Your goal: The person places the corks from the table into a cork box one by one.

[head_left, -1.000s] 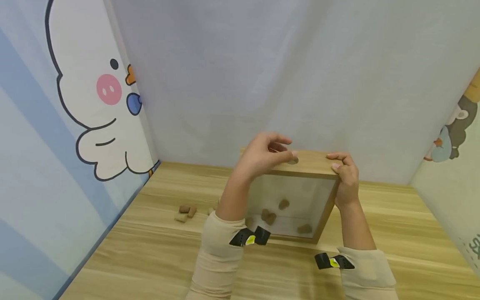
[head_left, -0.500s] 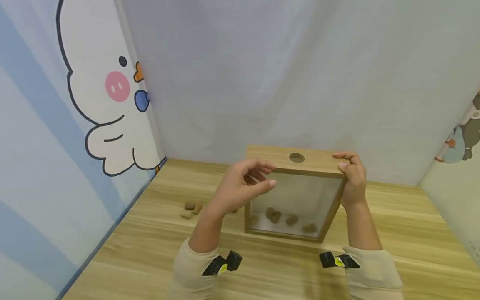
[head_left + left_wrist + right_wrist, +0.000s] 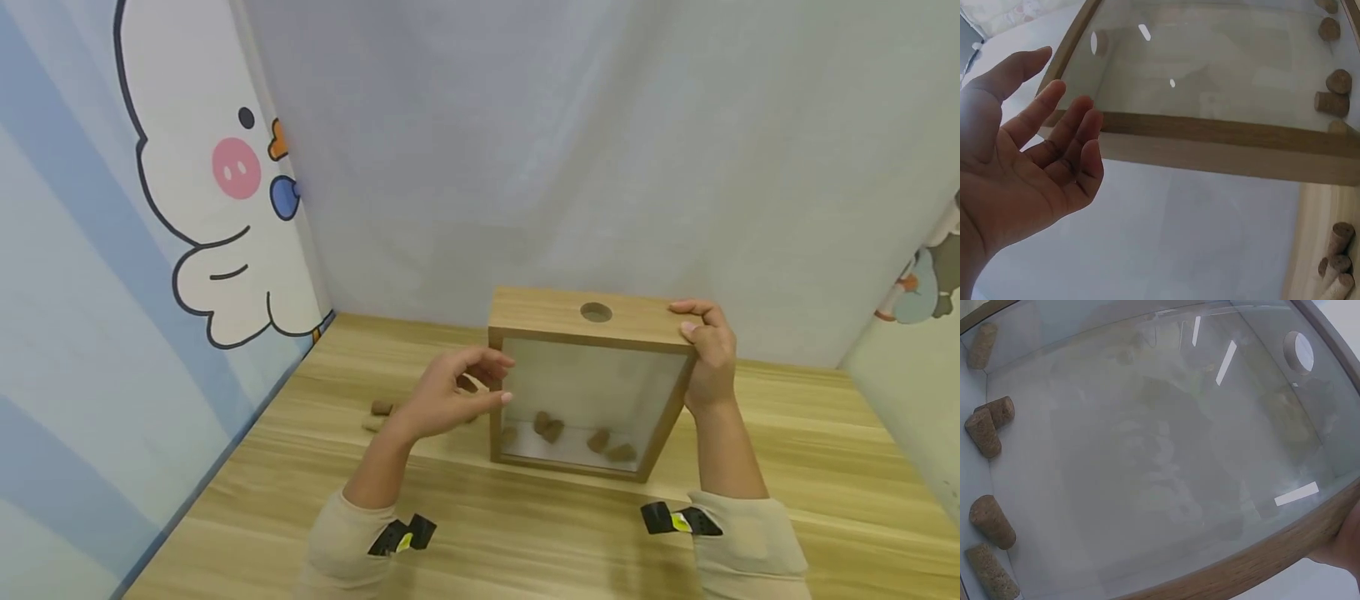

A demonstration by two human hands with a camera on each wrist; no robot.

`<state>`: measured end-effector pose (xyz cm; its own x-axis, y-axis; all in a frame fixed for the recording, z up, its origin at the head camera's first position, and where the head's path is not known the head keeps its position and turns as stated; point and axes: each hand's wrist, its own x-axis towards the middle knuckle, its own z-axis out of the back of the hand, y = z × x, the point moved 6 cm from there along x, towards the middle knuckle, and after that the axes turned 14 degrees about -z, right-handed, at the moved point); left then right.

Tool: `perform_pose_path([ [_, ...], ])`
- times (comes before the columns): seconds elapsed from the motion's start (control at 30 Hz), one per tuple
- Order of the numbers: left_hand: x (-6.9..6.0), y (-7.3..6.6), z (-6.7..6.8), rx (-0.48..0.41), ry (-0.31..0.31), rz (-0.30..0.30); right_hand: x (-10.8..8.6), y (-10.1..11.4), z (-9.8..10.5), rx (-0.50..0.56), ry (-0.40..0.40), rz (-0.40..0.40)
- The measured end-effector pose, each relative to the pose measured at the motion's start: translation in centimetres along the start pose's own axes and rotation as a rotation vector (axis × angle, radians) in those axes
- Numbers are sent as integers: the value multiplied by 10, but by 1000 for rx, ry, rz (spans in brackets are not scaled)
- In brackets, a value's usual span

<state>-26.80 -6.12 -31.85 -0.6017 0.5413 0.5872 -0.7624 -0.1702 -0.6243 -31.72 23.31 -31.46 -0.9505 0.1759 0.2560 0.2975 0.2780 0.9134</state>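
An upright wooden-framed shadow box with a clear front stands on the table, a round hole in its top. Several corks lie inside along its bottom. My right hand grips the box's top right corner, thumb at the front edge and fingertips on top. Just left of the box hovers my left hand, holding nothing, its fingers loosely bent and thumb apart. Loose corks lie on the table left of the box, partly hidden behind the left hand in the head view.
The wood-grain table reaches back to a pale curtain close behind the box. A cartoon-printed cloth hangs along the left side, and another printed cloth is on the right.
My left hand has moved from above the hole down and left, beside the box. A cork inside has dropped to the bottom and shifted right. The right hand keeps its grip.
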Motion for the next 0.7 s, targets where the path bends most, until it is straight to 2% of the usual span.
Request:
perform_pose_path([
  [0.17, -14, 18, 5, -18, -1, 32, 1, 1, 2, 1, 4, 0],
  [0.4, -32, 41, 16, -40, -7, 126, -1, 0, 3, -11, 9, 1],
  [0.63, -44, 40, 33, -55, 0, 175, 0, 2, 3, -21, 17, 12],
  [0.7, -50, 50, 38, -54, -3, 196, 0, 2, 3, -23, 19, 14],
])
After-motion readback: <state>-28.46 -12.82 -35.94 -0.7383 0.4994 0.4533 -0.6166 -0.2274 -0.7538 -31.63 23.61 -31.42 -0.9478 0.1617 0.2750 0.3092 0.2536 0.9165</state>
